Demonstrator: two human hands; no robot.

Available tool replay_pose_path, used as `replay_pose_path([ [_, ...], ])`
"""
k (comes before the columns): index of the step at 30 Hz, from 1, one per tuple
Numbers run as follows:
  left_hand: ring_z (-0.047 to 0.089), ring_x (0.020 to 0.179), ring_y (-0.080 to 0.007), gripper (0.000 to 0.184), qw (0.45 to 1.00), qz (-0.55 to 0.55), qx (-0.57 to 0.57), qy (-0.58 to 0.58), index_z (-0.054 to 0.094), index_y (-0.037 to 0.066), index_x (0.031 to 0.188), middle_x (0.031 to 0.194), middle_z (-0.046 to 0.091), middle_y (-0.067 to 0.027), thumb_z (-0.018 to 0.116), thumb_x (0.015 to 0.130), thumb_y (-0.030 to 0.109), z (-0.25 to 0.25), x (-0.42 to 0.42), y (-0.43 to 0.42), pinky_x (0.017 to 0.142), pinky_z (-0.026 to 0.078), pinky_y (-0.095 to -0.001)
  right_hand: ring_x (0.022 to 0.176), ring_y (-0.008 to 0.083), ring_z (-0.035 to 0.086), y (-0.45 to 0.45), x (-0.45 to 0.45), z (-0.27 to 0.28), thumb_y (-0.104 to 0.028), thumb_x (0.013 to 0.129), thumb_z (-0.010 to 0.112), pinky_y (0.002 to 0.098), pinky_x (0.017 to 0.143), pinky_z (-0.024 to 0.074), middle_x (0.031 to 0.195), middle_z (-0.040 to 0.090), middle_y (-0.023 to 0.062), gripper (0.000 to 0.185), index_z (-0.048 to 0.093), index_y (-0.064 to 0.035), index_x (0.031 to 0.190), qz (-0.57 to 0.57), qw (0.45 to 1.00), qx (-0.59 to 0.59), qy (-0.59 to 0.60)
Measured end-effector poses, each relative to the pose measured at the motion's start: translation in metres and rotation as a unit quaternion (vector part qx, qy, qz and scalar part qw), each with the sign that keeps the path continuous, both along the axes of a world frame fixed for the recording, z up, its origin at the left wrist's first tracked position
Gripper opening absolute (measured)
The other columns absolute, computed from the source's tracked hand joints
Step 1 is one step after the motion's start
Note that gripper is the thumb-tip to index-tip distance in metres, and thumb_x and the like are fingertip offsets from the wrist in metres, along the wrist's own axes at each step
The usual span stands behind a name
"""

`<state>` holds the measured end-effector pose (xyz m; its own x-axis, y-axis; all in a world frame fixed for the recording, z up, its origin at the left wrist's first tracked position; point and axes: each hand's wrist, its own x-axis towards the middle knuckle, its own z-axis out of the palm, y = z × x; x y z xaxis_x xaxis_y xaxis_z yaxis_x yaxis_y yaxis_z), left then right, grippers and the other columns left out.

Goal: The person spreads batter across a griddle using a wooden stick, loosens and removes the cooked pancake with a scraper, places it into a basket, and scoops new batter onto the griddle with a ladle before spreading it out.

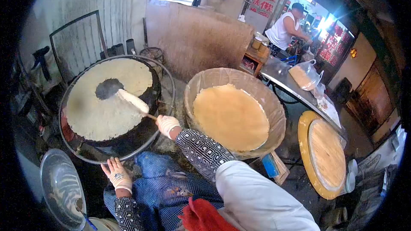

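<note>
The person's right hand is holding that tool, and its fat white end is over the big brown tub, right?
Not quite: the fat white end of the tool is over the round griddle, not the big brown tub. The head view shows this. The person's right hand is indeed holding the tool.

Reads 修 above, 洗 below; on door panel (266, 0), upper right. Shows red characters (336, 45) on second panel (329, 57), farther right; illegible.
</note>
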<state>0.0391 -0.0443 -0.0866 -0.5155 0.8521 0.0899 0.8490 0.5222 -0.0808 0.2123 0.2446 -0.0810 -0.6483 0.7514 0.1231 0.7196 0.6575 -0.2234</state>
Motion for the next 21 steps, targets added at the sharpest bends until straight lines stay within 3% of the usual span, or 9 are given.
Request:
replay_pose_path([
  [1,0.03,0.142,-0.0325,0.057,1.0,0.004,-0.001,-0.01,0.041,-0.002,0.14,0.148,0.041,-0.0168,0.048,0.089,0.023,0.003,-0.001,0.001,0.117,-0.002,-0.0591,0.08,0.0286,0.071,0.005,0.003,0.004,-0.019,0.091,0.049,0.0404,0.069,0.056,0.088,0.072,0.0166,0.025,0.064,-0.0001,0.095,-0.009,0.999,0.041,-0.022],
  [4,0.03,0.142,-0.032,0.059,1.0,0.019,-0.019,-0.015,0.041,-0.002,0.14,0.149,0.04,-0.0165,0.048,0.089,0.025,0.007,-0.009,-0.005,0.117,-0.002,-0.0588,0.086,0.0341,0.068,0.003,-0.008,0.031,-0.029,0.096,0.048,0.0446,0.075,0.053,0.087,0.07,0.0186,0.032,0.061,0.0008,0.099,-0.03,0.999,-0.044,0.005],
  [7,0.029,0.142,-0.031,0.061,0.998,0.036,-0.043,0.0,0.04,-0.001,0.141,0.15,0.039,-0.0159,0.05,0.088,0.028,0.012,-0.015,-0.004,0.117,-0.002,-0.0582,0.086,0.0351,0.068,-0.016,-0.002,0.026,-0.029,0.097,0.046,0.0457,0.076,0.053,0.089,0.07,0.0205,0.033,0.062,0.0001,0.1,0.05,0.998,-0.028,-0.031],
  [11,0.028,0.143,-0.028,0.062,0.994,0.077,-0.051,-0.062,0.04,0.002,0.142,0.15,0.039,-0.0131,0.054,0.087,0.025,0.03,-0.02,-0.006,0.117,-0.001,-0.0573,0.082,0.0345,0.069,0.004,0.001,0.018,-0.026,0.094,0.048,0.0448,0.072,0.0551,0.086,0.07,0.0207,0.03,0.062,0.0,0.095,-0.047,0.999,0.017,0.013],
  [13,0.036,0.138,-0.0272,0.051,0.999,0.045,0.02,-0.009,0.049,0.004,0.135,0.143,0.047,-0.0129,0.054,0.085,0.015,0.019,-0.029,-0.012,0.117,0.005,-0.0572,0.076,0.0308,0.07,-0.009,0.005,0.033,-0.018,0.089,0.05,0.0444,0.064,0.056,0.082,0.07,0.0182,0.022,0.062,0.0,0.095,0.021,0.998,0.048,0.046],
  [14,0.04,0.134,-0.0277,0.047,0.998,0.033,0.06,0.005,0.052,0.004,0.131,0.139,0.05,-0.0133,0.052,0.084,0.011,-0.004,-0.044,-0.013,0.116,0.009,-0.0573,0.075,0.0308,0.07,-0.011,0.006,0.049,-0.018,0.089,0.051,0.0448,0.066,0.0561,0.082,0.07,0.0189,0.021,0.063,-0.0009,0.093,0.078,0.996,-0.043,-0.02],
  [17,0.041,0.133,-0.029,0.054,0.996,0.059,0.06,0.034,0.049,0.004,0.134,0.142,0.048,-0.0132,0.06,0.084,0.02,-0.007,-0.05,-0.018,0.115,0.01,-0.058,0.079,0.0326,0.07,-0.009,0.012,0.03,-0.025,0.093,0.049,0.0452,0.069,0.0562,0.083,0.07,0.0191,0.027,0.064,-0.0018,0.093,0.078,0.994,-0.002,-0.083],
  [19,0.036,0.139,-0.029,0.058,0.996,0.091,0.007,0.009,0.044,0.004,0.14,0.15,0.04,-0.0132,0.058,0.087,0.025,-0.003,-0.06,-0.016,0.115,0.008,-0.0596,0.081,0.0337,0.069,0.011,0.003,0.012,-0.029,0.096,0.045,0.045,0.071,0.056,0.086,0.071,0.0182,0.031,0.064,-0.0039,0.093,-0.033,0.999,0.001,-0.015],
  [21,0.035,0.137,-0.0283,0.057,0.992,0.112,-0.03,0.048,0.045,0.005,0.139,0.148,0.041,-0.0121,0.058,0.088,0.028,0.014,-0.053,-0.017,0.114,0.01,-0.0614,0.082,0.0389,0.068,0.001,0.0,0.034,-0.032,0.098,0.043,0.0478,0.074,0.0541,0.088,0.07,0.0196,0.035,0.062,-0.0031,0.099,-0.012,1.0,-0.011,-0.02],
])
